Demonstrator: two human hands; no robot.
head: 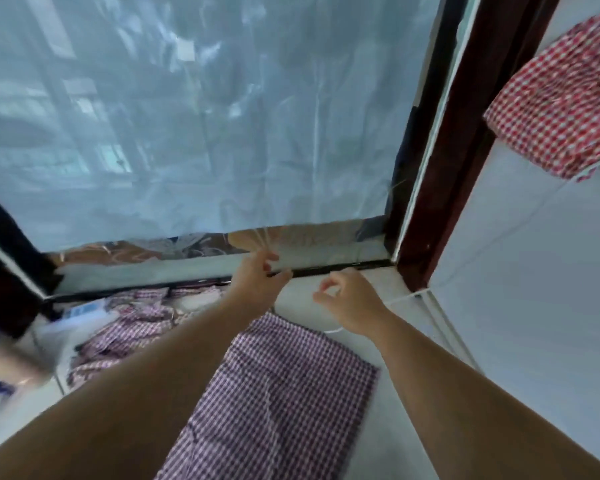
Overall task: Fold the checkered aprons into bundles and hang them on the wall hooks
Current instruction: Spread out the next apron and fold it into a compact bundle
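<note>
A purple-and-white checkered apron (pixel 284 393) lies flat on the white sill in front of me, between my forearms. My left hand (pixel 257 278) is raised at the window's lower edge, fingers pinched on thin white apron strings that blur upward. My right hand (pixel 347 299) hovers beside it with thumb and forefinger curled together, and a white string shows just under its wrist. A red-and-white checkered apron (pixel 555 105) hangs bunched on the white wall at the upper right; its hook is hidden.
A heap of several more purple checkered aprons (pixel 132 327) lies at the left on the sill (pixel 406 313). A large window covered with pale plastic sheeting (pixel 201 116) fills the view ahead, framed by a dark red post (pixel 465 133).
</note>
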